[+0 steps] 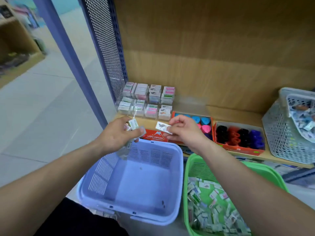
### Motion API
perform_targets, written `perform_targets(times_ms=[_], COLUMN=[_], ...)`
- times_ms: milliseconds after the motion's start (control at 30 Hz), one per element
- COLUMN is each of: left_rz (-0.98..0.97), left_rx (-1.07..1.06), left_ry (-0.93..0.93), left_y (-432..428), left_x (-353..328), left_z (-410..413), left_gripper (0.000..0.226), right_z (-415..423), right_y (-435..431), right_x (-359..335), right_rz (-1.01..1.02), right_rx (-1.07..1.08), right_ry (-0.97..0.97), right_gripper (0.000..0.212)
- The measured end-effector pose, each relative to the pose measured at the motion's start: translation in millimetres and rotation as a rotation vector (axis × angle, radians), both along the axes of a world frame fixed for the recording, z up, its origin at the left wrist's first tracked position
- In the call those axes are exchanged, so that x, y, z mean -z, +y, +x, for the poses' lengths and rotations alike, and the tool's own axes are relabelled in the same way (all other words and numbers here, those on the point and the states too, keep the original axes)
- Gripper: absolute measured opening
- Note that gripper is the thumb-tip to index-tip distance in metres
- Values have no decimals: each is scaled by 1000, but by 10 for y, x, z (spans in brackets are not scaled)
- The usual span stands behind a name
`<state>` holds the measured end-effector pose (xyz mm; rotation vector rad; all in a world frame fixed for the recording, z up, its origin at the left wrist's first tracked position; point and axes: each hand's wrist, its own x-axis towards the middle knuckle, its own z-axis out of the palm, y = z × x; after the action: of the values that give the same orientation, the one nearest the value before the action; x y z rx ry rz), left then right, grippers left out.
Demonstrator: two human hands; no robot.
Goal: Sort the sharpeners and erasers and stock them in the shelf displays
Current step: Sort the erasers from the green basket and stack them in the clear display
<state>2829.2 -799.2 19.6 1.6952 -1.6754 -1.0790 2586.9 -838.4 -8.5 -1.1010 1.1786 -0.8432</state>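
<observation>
Both forearms are reaching forward over 2 baskets sitting side by side below the shelf edge. Nearest, the purple basket (136, 184) is lying under the left arm, showing only its bare floor apart from a few small dark specks. Just beside it on the right, the green basket (199, 169) is holding a heap of loose erasers (209, 210) in printed wrappers.

Above the far rim of the purple basket, the left hand (117, 133) is curling its fingers around a few wrapped erasers (133, 124) and some clear film. The right hand (184, 132) is pinching 1 white eraser (162, 127) between thumb and forefinger, close to the left hand but not touching it.

Behind the hands, a red eraser box (155, 136) is resting at the front of the wooden shelf (230, 114). Further back on the left, a clear display (146, 101) is carrying stacks of erasers in 2 rows. To its right, blue and pink sharpeners (202, 124) are filling 1 red box, and dark sharpeners (238, 138) in black, red and purple are filling another. At the far right, a grey basket (279, 133) is standing on the shelf.
</observation>
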Motion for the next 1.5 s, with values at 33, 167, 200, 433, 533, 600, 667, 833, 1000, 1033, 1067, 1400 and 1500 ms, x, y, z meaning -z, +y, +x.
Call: perform_targets(times_ms=[33,167,200,433,533,600,667,833,1000,1033,1067,1400,1500], left_rz=[-1,-8,-4,0,-12,-23,-11,31,56,66,72,31,39], left_rx=[-24,-96,-101,-41,-73,-98,-116,-105,-93,-97,-99,-42,-17], left_ry=[2,-11,9,-59,-42,-48,-34,47,106,119,130,160,228], left_y=[-40,-197,-245,-538,-651,-712,-750,-799,-797,-801,-806,-754,-720], left_x=[35,176,224,370,368,379,391,421,396,412,420,284,219], left_z=[73,247,271,240,235,249,263,274,241,237,232,-57,-132], left_gripper=[42,55,53,54,42,37,34,28,34,38,44,50,38], right_z=[77,230,242,123,150,171,184,160,160,162,174,372,284], right_y=[-83,-441,-542,-1319,-1644,-1813,-1893,-1916,-1801,-1722,-1621,-659,-637], right_x=[29,235,291,608,665,748,842,947,808,740,660,57,0], right_rz=[3,-28,-52,-188,-267,-320,-355,-397,-423,-444,-455,-147,-108], right_rx=[-4,-2,4,117,91,-11,-164,-331,-265,-207,-158,-323,-306], right_ry=[14,206,266,469,614,747,885,1021,1019,966,880,40,-30], right_gripper=[18,16,16,13,10,12,19,25,33,34,32,21,18])
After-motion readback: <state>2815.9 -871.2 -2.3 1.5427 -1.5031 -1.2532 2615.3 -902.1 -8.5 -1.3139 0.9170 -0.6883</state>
